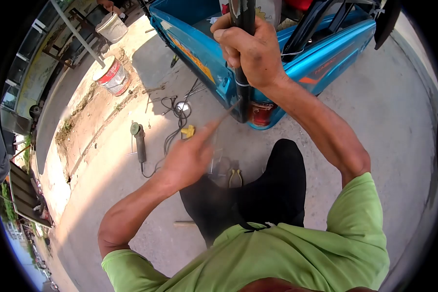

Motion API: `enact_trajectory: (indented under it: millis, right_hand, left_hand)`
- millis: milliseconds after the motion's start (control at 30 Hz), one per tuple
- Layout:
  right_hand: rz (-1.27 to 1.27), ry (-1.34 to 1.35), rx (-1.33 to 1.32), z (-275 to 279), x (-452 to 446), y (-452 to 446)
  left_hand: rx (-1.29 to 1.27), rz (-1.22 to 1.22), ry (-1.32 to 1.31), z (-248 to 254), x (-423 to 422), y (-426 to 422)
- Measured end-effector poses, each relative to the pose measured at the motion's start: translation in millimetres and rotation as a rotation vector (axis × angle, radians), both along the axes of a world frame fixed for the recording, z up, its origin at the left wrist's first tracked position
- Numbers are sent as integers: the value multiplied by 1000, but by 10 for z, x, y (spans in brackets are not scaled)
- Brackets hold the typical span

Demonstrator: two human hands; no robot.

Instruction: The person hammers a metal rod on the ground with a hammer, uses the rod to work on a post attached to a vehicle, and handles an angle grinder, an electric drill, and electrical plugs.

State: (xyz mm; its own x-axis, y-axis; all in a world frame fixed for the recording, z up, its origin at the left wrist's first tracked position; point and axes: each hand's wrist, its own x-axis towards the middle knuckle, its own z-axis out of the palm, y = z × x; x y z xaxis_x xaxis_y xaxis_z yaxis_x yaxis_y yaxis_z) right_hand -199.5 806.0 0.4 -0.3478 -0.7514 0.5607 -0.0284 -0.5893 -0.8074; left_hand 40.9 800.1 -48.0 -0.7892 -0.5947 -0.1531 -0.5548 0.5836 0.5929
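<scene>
Pole point(243, 92) sits gripped in the right hand point(255, 52); the left hand point(189, 159) grips a thin tool point(227, 113); a firm hold should keep both steady.

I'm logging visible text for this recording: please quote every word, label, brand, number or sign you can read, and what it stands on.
No text reads with certainty.
Red-and-white bucket: print too blurred to read.
Blue cart body, right of picture: lettering beside the red-orange mark, too small to read.
Blue cart body, left: orange strip, too blurred to tell any lettering.
</scene>
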Motion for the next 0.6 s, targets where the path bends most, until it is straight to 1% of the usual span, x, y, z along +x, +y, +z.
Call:
enact_trajectory:
  millis: [100,133,200,233,267,333,400,433,500,533,600]
  right_hand:
    - [16,-19,9,37,-11,-8]
    - [18,-20,23,48,-17,17]
    - [24,-23,49,93,-5,25]
    - [32,-35,48,104,2,20]
    - [44,-45,43,111,-6,8]
    - [64,-55,51,108,-7,10]
    - [72,-48,42,72,-13,-6]
    - [72,-43,48,48,-38,-16]
    - [40,-15,47,-15,-25,-41]
    - [34,10,50,5,-48,-59]
    - [33,27,51,17,-45,-57]
  left_hand:
    - [-148,6,4,-81,10,36]
    - [-94,14,26,-109,8,20]
    - [-152,-74,187,-342,52,-70]
    - [-194,-111,261,-244,29,-87]
    - [-111,-62,123,-83,5,-41]
    - [-30,-57,158,-134,24,-78]
    - [106,-28,154,-167,37,-69]
    - [207,28,79,-18,-25,-59]
    - [396,93,68,-44,3,-3]
    - [460,95,154,-113,4,-20]
    - [560,123,232,-150,17,-7]
